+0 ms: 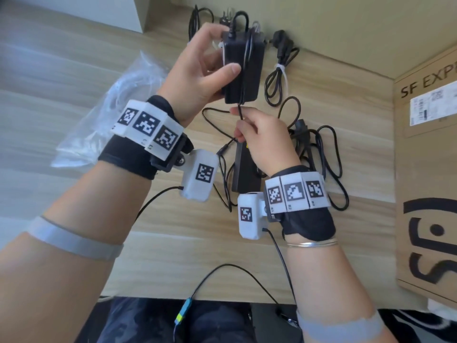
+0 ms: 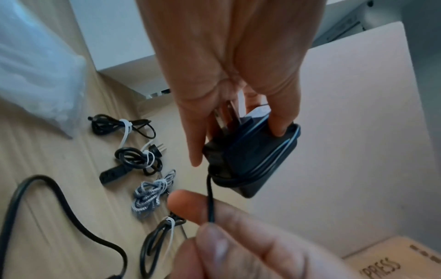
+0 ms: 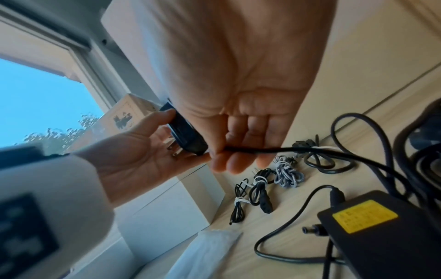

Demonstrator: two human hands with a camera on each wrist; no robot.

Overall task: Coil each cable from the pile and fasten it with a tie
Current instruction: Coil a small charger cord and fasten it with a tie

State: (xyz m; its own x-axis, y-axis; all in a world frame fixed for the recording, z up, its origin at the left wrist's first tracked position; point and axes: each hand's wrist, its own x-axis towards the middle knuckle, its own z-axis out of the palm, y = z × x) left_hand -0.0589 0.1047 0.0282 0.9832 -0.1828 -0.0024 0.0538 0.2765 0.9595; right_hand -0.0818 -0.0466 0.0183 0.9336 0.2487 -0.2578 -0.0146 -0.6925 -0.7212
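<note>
My left hand is raised over the desk and grips a black power adapter, thumb on its front face, fingers behind it. Its thin black cable is wound lengthwise round the adapter body in a few turns. Just below, my right hand pinches the free length of that cable between thumb and fingers. The left wrist view shows the adapter with its plug prongs towards my palm and the cable dropping to my right fingertips. Underneath my hands lies the loose cable pile with a second adapter.
Several tied coils lie along the back of the desk, among them a black one and a braided grey one. A clear bag of ties sits at the left. A cardboard box stands at the right.
</note>
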